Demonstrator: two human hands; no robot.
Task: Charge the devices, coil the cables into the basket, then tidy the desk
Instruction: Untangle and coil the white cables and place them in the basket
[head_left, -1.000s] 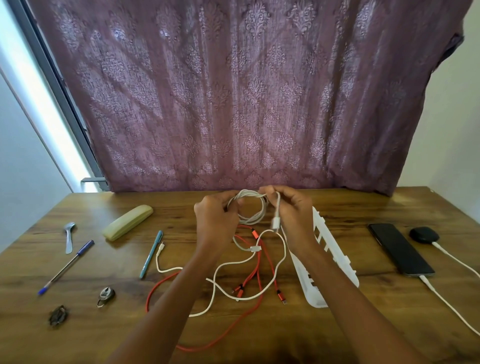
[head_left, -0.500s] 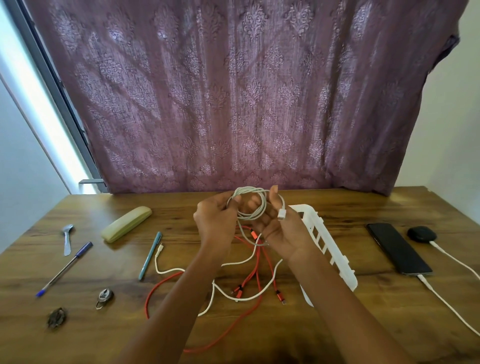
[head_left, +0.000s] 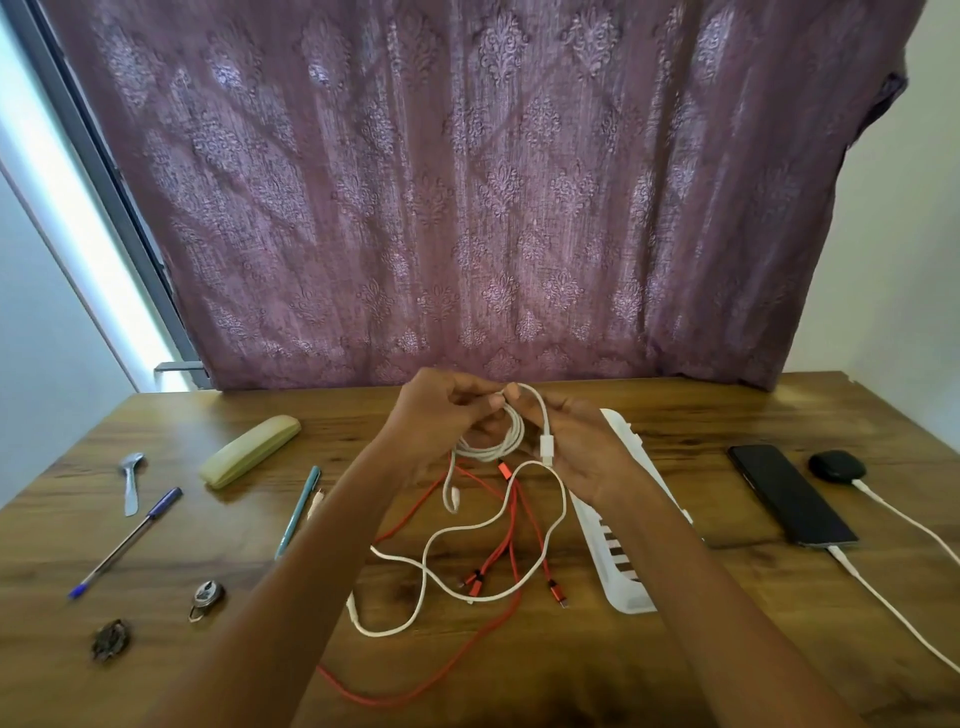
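Both hands meet above the middle of the worktop (head_left: 727, 649), holding a small coil of white cable (head_left: 493, 441) between them. The left hand (head_left: 441, 410) pinches the top of the coil with curled fingers. The right hand (head_left: 576, 441), palm up, grips the other side. The cable's end passes over its forefinger, and the plug (head_left: 546, 447) points down across the palm.

The coil hangs roughly upright, its ring facing the camera. The loose tail drops from it and snakes toward the near edge, crossing a red cable (head_left: 509, 525). A white basket (head_left: 623, 577) lies just under the right forearm, its long side running from far to near. A phone (head_left: 789, 493) and a dark earbud case (head_left: 836, 466) sit well apart to the right, each plugged in.
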